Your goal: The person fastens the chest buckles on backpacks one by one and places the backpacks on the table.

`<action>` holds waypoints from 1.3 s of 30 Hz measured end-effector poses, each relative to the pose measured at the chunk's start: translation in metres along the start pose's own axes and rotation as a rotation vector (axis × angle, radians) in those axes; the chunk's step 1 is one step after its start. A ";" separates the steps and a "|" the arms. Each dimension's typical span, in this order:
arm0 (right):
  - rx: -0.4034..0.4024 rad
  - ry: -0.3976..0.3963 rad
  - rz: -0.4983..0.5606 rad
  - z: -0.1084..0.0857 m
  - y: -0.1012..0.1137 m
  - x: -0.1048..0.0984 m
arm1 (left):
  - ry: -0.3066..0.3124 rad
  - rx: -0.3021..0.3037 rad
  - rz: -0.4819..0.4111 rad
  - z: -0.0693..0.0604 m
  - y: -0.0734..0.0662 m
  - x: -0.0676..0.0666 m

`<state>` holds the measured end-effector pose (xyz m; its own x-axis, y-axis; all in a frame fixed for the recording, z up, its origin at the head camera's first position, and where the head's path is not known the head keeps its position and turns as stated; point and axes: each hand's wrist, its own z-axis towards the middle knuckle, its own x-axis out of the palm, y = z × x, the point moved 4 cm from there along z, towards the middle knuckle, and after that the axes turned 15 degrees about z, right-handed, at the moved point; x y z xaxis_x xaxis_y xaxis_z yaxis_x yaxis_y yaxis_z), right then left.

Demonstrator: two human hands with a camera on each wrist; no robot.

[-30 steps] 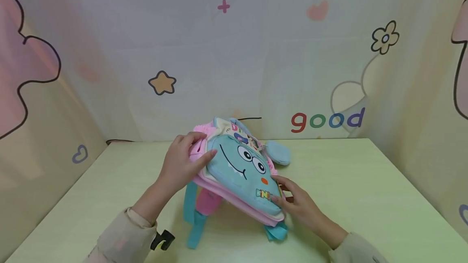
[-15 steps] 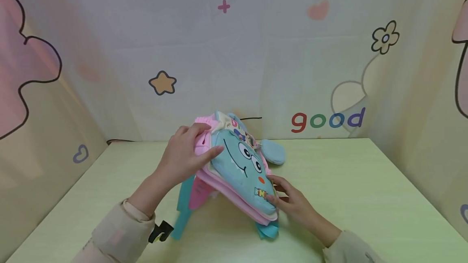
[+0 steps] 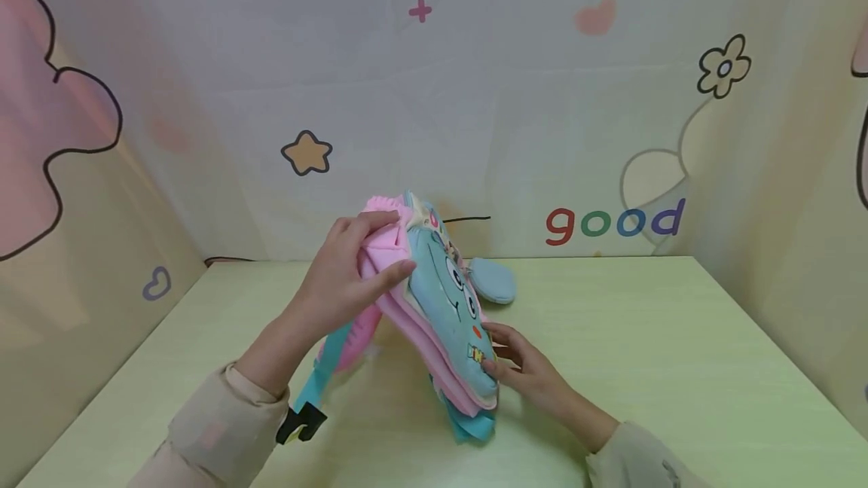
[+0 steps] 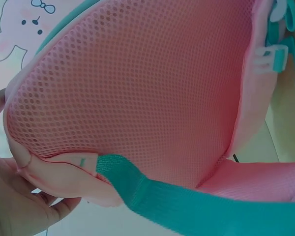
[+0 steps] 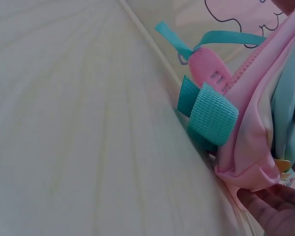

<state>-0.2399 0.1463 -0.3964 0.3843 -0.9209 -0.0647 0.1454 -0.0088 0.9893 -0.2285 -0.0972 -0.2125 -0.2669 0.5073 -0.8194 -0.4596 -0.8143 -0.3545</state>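
Observation:
A small child's backpack (image 3: 444, 300) with a pink body and a light-blue cartoon-face front stands tilted over the table. My left hand (image 3: 339, 277) grips its pink upper left side, thumb toward the front. At its lower right end, my right hand (image 3: 536, 375) holds the corner between thumb and fingers. The left wrist view looks onto the pink mesh back panel (image 4: 137, 88) and a teal strap (image 4: 196, 204) crossing below it. In the right wrist view a folded teal strap (image 5: 214, 115) sticks out near the bag's lower corner. The head view hides most of the back panel.
A light-blue round pouch (image 3: 493, 281) hangs beside the backpack on its far right side. A black clip-like piece (image 3: 301, 424) shows by the left sleeve. The pale green table (image 3: 610, 337) ends at a printed cloth backdrop (image 3: 380, 96).
The backpack has turned, so its face front now points more to the right and more pink side shows. My left hand has risen slightly; my right hand has shifted left with the bag.

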 end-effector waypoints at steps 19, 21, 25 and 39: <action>-0.031 0.114 0.183 0.014 -0.007 0.034 | -0.173 0.000 -0.115 0.011 -0.019 -0.004; -0.035 0.128 0.200 0.014 -0.008 0.036 | -0.176 0.001 -0.111 0.012 -0.022 -0.004; -0.029 0.149 0.239 0.016 -0.009 0.041 | -0.208 0.019 -0.103 0.012 -0.028 -0.002; 0.013 0.172 0.242 0.017 -0.009 0.048 | -0.223 0.095 -0.108 0.009 -0.041 0.006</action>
<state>-0.2384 0.0961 -0.4062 0.5556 -0.8172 0.1530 0.0193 0.1966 0.9803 -0.2187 -0.0577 -0.1988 -0.3872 0.6478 -0.6560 -0.5703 -0.7274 -0.3817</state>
